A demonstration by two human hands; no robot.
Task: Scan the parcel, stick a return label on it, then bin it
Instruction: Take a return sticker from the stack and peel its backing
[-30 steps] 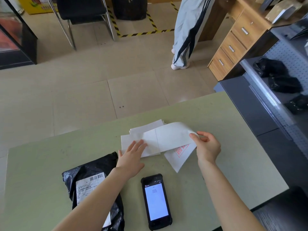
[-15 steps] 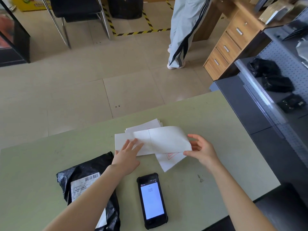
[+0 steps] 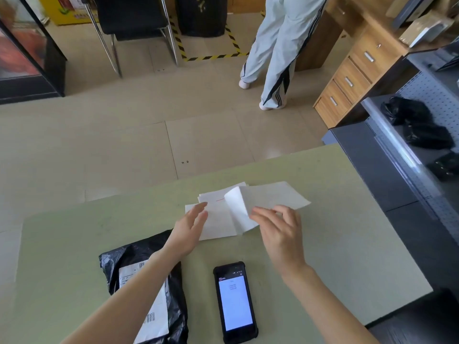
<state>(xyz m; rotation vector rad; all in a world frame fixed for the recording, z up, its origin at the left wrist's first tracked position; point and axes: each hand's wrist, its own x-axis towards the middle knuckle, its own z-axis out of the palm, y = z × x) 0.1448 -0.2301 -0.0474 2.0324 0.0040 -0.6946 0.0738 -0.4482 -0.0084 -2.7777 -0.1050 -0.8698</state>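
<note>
A black plastic parcel [image 3: 171, 306] with a white shipping label lies at the near left of the green table [image 3: 335, 256], partly under my left forearm. A stack of white return labels [image 3: 218, 219] lies mid-table. My left hand [image 3: 190, 230] rests flat on the stack's left part, fingers apart. My right hand [image 3: 278, 228] pinches the lower edge of a curled label sheet [image 3: 238, 207] folded up off the stack. A black handheld scanner [image 3: 234, 302] with a lit white screen lies face up between my forearms.
Another person in pale striped trousers [image 3: 275, 50] stands on the tiled floor beyond the table. A wooden drawer unit [image 3: 352, 78] and a grey shelf with black bags [image 3: 419, 125] are at the right. A black chair [image 3: 131, 23] stands far back.
My right hand has moved left and folded the label sheet over toward the stack's middle. The left hand stays pressed on the stack. The person behind has stepped.
</note>
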